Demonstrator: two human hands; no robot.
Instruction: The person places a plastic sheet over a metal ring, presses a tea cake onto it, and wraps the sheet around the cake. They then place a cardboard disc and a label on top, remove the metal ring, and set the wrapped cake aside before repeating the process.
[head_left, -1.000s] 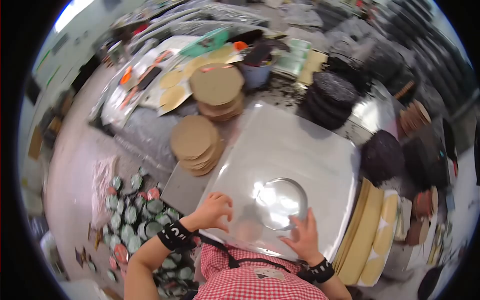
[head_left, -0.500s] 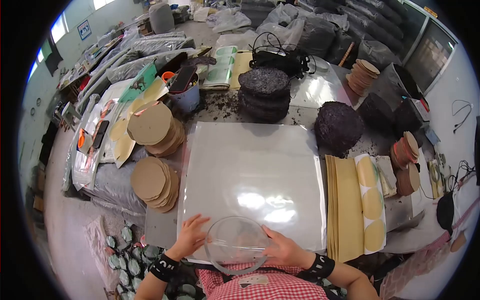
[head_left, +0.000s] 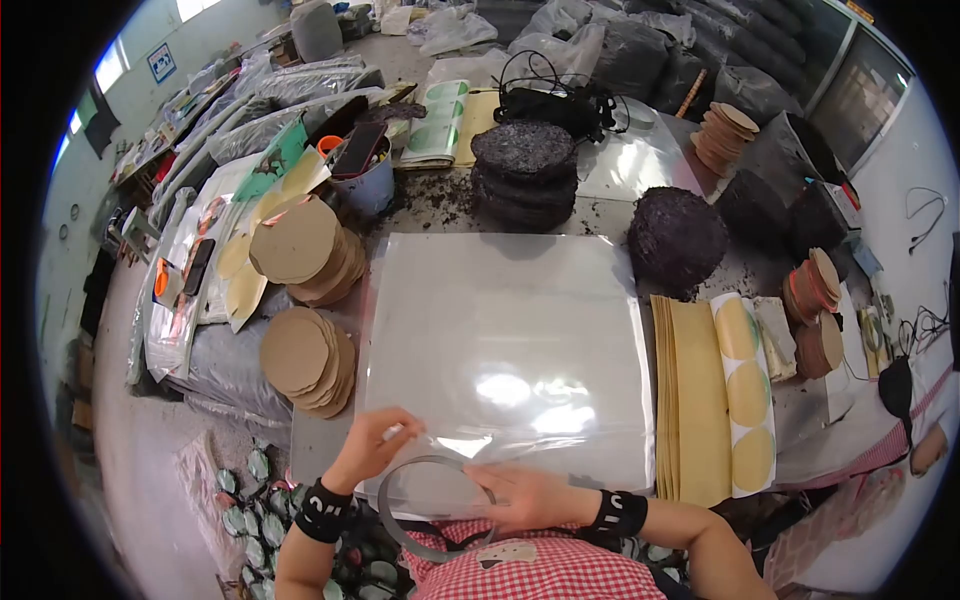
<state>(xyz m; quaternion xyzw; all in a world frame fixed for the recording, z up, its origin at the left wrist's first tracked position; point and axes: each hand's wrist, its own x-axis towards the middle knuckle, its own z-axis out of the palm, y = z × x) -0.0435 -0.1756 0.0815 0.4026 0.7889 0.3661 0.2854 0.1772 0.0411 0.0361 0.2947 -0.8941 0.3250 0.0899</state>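
My left hand (head_left: 374,445) is closed in a pinch above the front left part of a clear plastic sheet (head_left: 500,330), which buckles with a bright crease beside the fingertips. My right hand (head_left: 528,496), slightly blurred, grips the right side of a round clear ring (head_left: 392,520) with a greyish rim. The ring is tilted at the front edge of the sheet, close to my checked apron (head_left: 540,575). What lies under my right fingers is hidden.
Stacked brown discs (head_left: 300,350) stand to the left, below a taller stack (head_left: 295,240). Dark round cakes (head_left: 524,180) are behind the sheet, another (head_left: 678,240) at its right corner. Brown paper (head_left: 700,400) and round labels (head_left: 745,395) lie right. A bucket (head_left: 365,185) holds tools.
The ring has shifted left and tilted, with my right hand moving left along with it. My left hand has risen slightly and its spread fingers have closed. The sheet's front part has buckled.
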